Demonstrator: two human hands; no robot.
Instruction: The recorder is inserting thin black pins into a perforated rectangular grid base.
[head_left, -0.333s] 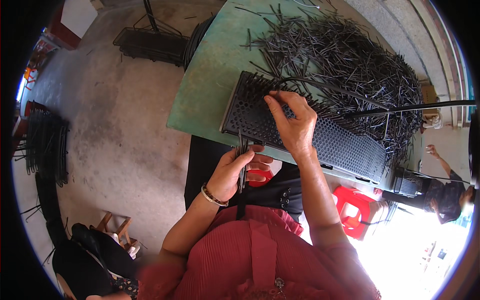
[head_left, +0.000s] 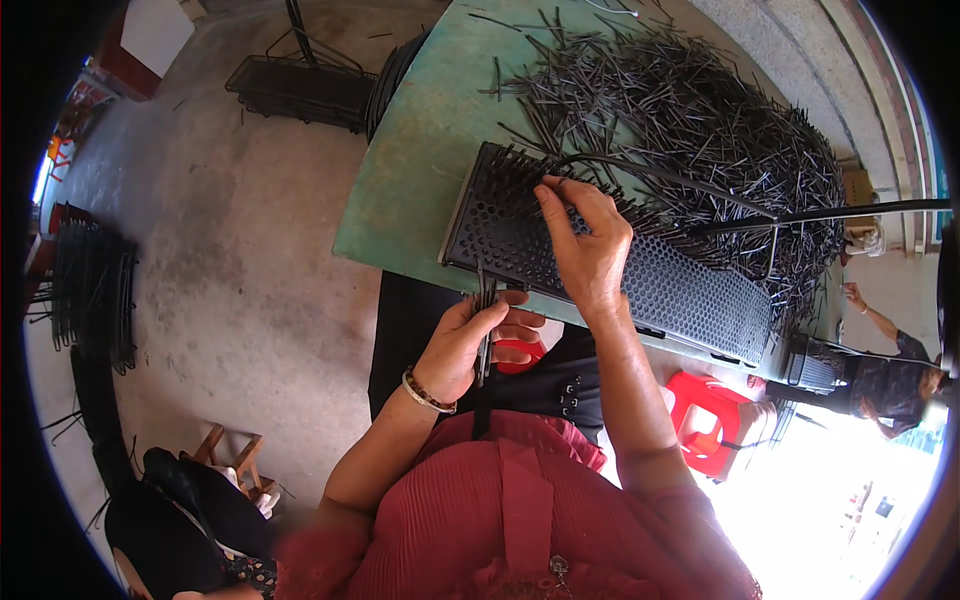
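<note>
The left hand [head_left: 468, 340] was closed around a small bunch of thin black sticks [head_left: 485, 310], just off the near edge of the green desk [head_left: 410, 180]. The right hand [head_left: 585, 245] pinched one stick at the black tray with holes [head_left: 640, 280], toward 12 o'clock from the left hand. A big pile of sticks [head_left: 700, 110] lay at 1 o'clock. The sticks looked light, stiff and easy to drop, so holding them near the middle seemed best.
</note>
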